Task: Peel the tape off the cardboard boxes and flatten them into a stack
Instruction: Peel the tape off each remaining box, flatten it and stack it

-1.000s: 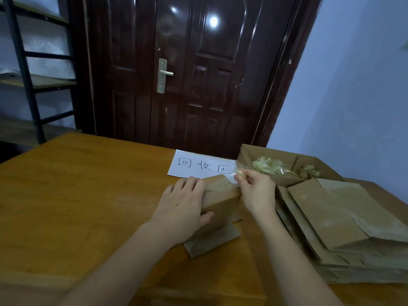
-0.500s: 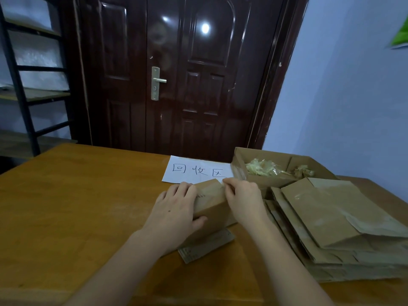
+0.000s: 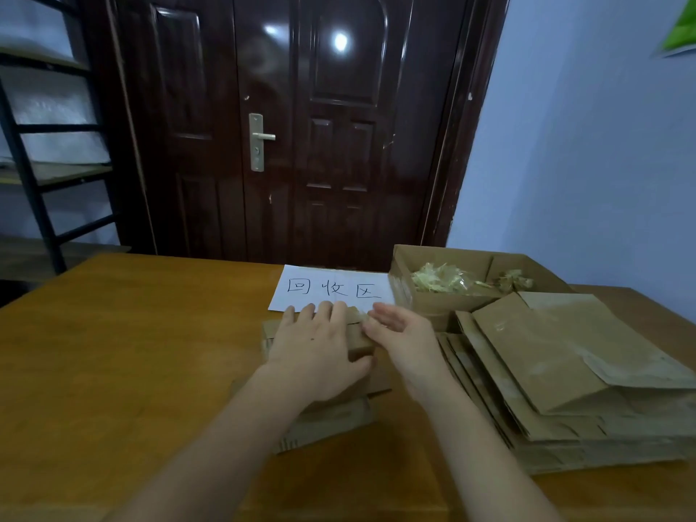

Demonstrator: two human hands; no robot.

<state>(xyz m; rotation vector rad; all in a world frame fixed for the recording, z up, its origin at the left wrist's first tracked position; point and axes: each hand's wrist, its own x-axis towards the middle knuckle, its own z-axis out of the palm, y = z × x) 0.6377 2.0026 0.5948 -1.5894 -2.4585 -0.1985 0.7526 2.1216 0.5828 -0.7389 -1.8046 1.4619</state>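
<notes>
The cardboard box (image 3: pixel 357 340) lies on the wooden table (image 3: pixel 132 352), just in front of the white paper sheet (image 3: pixel 335 288) bearing three handwritten characters. A flap of the box projects toward the near table edge under the left forearm.

The left hand (image 3: pixel 316 344) lies palm down on top of the box. Its fingers are straight and reach the far edge; the thumb presses against the box's right side face. The box is largely hidden beneath this hand.

The right hand (image 3: pixel 403 333) sits just beside the box on its right, palm turned partly upward, fingers relaxed and extended toward the box's far right corner. Whether the fingertips touch the cardboard or hold any tape cannot be determined.

To the right, a stack of flattened cardboard (image 3: pixel 565 378) rests on the table. Behind the stack stands an open cardboard tray (image 3: pixel 433 303) containing crumpled strips of tape (image 3: pixel 444 282).

A dark wooden door (image 3: pixel 301 126) with a metal handle (image 3: pixel 260 141) stands beyond the table. A shelf unit (image 3: pixel 41 175) stands at left.
</notes>
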